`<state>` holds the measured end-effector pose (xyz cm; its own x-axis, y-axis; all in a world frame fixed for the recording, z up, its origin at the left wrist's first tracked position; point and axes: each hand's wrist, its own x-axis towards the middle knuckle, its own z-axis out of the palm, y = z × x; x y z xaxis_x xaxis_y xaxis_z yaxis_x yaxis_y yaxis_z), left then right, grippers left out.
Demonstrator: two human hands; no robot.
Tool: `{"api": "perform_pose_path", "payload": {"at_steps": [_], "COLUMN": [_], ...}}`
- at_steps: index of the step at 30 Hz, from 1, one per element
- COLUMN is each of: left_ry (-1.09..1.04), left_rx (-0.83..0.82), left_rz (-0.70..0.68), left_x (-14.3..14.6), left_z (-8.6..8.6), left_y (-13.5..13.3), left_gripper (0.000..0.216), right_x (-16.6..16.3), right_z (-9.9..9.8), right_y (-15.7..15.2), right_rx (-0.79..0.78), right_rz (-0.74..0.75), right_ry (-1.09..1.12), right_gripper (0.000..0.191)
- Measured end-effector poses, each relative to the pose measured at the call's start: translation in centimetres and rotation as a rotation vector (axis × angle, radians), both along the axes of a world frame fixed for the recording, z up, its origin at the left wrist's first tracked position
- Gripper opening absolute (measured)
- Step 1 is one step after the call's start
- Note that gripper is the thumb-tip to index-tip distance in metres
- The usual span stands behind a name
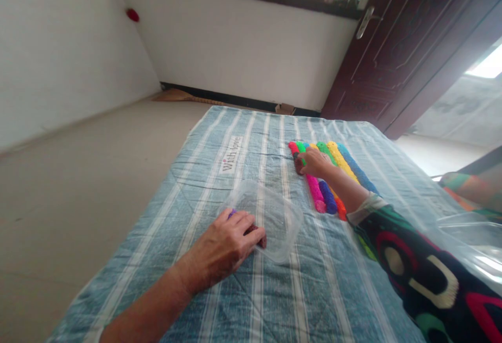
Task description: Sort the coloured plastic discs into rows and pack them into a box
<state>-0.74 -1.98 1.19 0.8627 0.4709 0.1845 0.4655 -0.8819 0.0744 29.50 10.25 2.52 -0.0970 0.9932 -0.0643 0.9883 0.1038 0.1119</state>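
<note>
My left hand [225,246] lies curled at the near rim of a clear plastic container [274,217] on the striped cloth. Its fingers close round a dark maroon clay lump, and a bit of purple shows beside the knuckles. My right hand [314,162], in a patterned sleeve, reaches to a row of coloured clay rolls [341,168] lying side by side: pink, green, orange, yellow, blue. Its fingers pinch a dark piece at the far end of the pink roll [316,191].
The blue-and-white striped cloth [243,139], printed "With love", covers the floor in front of me. A broom [184,97] lies by the white wall. A dark wooden door [396,45] stands at the right. Clear plastic sheeting [470,238] lies at the far right.
</note>
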Motion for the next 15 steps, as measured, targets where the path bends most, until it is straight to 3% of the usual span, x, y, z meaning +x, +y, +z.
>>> {"api": "perform_pose_path", "payload": {"at_steps": [9,15], "left_ry": [-0.012,-0.011], "left_rx": [0.007,0.010], "left_rz": [0.004,0.005], "left_x": [-0.2,-0.1], "left_z": [-0.4,-0.3], "left_y": [0.0,0.0], "left_gripper": [0.014,0.014], "right_x": [0.5,0.9], "right_z": [0.1,-0.1], "right_y": [1.2,1.9], "right_rx": [-0.068,-0.077], "right_rz": [0.025,0.030], "right_ry": [-0.022,-0.017], "right_gripper": [0.037,0.048]}}
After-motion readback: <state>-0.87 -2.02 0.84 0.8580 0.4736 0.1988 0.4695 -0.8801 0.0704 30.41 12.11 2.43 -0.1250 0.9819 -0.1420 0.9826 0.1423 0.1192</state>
